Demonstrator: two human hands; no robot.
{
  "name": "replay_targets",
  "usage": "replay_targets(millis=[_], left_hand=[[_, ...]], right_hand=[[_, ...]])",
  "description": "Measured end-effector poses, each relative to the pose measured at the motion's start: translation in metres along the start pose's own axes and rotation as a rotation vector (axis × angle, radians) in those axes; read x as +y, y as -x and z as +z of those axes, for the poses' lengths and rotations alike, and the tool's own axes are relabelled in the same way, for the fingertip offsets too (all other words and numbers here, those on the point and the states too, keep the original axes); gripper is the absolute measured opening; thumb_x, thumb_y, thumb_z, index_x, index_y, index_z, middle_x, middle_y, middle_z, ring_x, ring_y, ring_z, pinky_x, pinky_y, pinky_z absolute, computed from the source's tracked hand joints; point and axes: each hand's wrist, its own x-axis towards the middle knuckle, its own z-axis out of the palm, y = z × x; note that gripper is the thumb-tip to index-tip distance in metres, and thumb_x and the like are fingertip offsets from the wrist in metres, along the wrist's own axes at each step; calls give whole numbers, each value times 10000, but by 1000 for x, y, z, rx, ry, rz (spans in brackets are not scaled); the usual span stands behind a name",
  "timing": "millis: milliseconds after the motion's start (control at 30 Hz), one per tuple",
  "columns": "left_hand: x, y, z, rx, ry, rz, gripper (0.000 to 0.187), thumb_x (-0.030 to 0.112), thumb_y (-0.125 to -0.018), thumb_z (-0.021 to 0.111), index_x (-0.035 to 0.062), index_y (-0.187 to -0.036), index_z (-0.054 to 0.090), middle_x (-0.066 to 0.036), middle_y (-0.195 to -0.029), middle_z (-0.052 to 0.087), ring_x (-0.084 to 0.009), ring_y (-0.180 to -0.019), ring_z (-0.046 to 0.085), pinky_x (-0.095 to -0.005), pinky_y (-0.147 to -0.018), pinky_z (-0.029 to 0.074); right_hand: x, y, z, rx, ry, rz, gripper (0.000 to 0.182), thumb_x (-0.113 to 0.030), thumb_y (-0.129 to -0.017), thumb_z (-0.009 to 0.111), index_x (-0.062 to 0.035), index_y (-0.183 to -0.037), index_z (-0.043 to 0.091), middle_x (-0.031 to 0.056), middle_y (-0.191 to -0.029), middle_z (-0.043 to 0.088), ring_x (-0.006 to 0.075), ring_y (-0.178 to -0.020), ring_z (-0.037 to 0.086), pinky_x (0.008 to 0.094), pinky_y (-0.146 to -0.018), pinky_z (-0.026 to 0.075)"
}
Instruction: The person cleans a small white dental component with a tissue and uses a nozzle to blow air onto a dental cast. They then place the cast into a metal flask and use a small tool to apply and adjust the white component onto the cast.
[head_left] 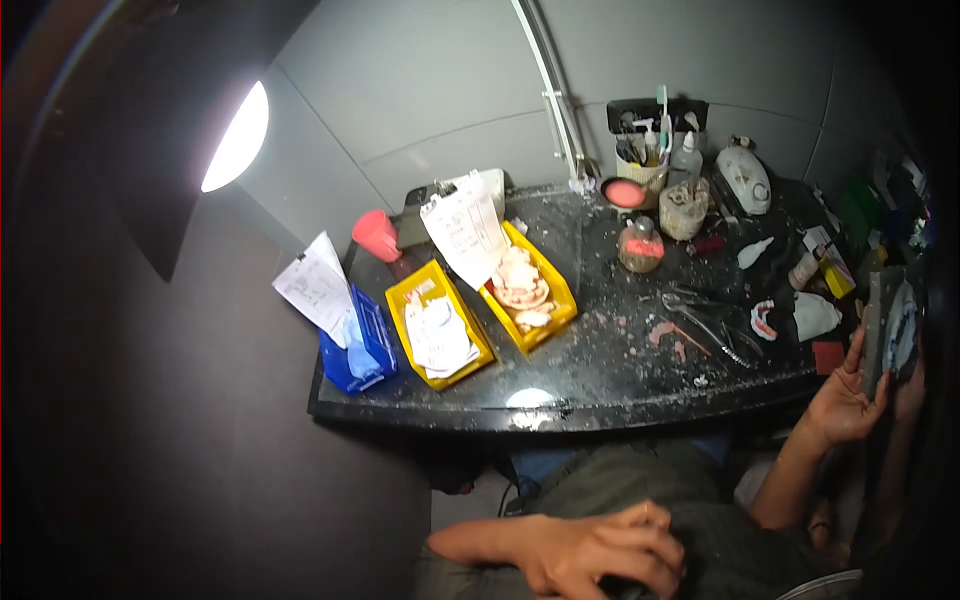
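My left hand (612, 556) is low in front of my dark green shirt, its fingers curled over toward the palm. What it closes on is hidden under the fingers. At the right edge my right hand (846, 402) is raised, fingers and thumb at the lower part of a grey flat piece (875, 335) with a pale bluish oval shape beside it. Nearest to that hand on the bench lie a red square sheet (828, 357), a whitish plaster piece (816, 316) and a denture (763, 320) with pink gum.
The dark bench (600, 385) bears two yellow trays (480, 362) with plaster models and papers, a blue tray (372, 372), a pink cup (377, 236), pliers (710, 322), a glass jar (640, 247), and a white device (743, 181). A bright lamp (238, 140) hangs upper left.
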Motion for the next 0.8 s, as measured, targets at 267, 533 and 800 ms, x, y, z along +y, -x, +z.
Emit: replay_targets(millis=[267,533,800], left_hand=[[-13,15,-26,139,-262,-274,218,191,-891,729,9,-1008,761,-176,-1116,691,-350,-1065,640,-476,-885,417],[-58,26,-94,228,-817,-691,154,46,-836,722,-6,-973,674,-154,-1017,652,-333,-941,658,-405,-813,504],[-159,7,-138,567,-913,-762,398,-64,-817,651,-26,-1209,594,-233,-1141,608,-401,-1080,625,-433,-925,502]], right_hand=[[-39,-83,-79,-166,-206,-181,915,-296,-966,523,147,-1543,-33,418,-1594,123,606,-1449,237,679,-1203,267],[19,-38,-36,-274,66,249,597,-408,-965,467,99,-1278,512,333,-1325,544,306,-1010,571,387,-748,465],[59,44,73,-1135,527,553,361,-119,-811,727,37,-1117,617,174,-1057,687,122,-815,587,244,-700,483]])
